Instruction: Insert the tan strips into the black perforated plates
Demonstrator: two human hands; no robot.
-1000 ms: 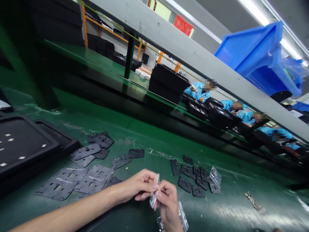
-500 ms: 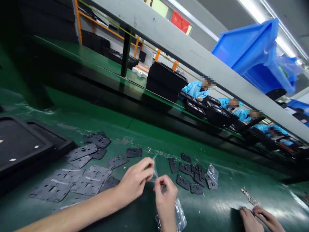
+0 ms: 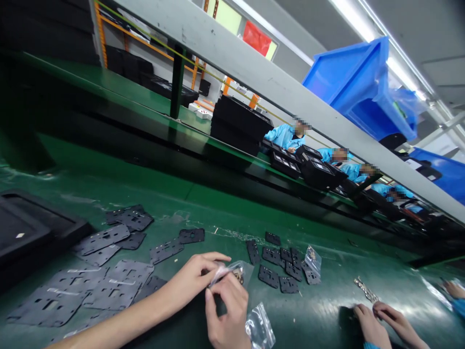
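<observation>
A small clear zip bag (image 3: 245,272) with small brass-coloured parts inside is between my two hands, over the green bench. My left hand (image 3: 199,277) pinches the bag's near left side, its index finger stretched above. Closed on the bag's near edge, my right hand (image 3: 229,310) has curled fingers that partly cover it. Another clear zip bag (image 3: 262,325) lies on the bench beside my right wrist. Thin black plates (image 3: 269,276) lie in a loose group beyond my right hand, with a bag of small parts (image 3: 312,259) at its right end.
Larger grey-black plates (image 3: 121,283) overlap on the left, near black trays (image 3: 69,225). At the right, another person's hands (image 3: 372,325) work beside a pile of small metal parts (image 3: 365,290). A blue bin (image 3: 348,72) stands on the overhead shelf.
My hands have come together and turned; the bag, barely visible before, now shows its small parts. My right hand has moved left, uncovering more of the zip bag below. The camera view has shifted.
</observation>
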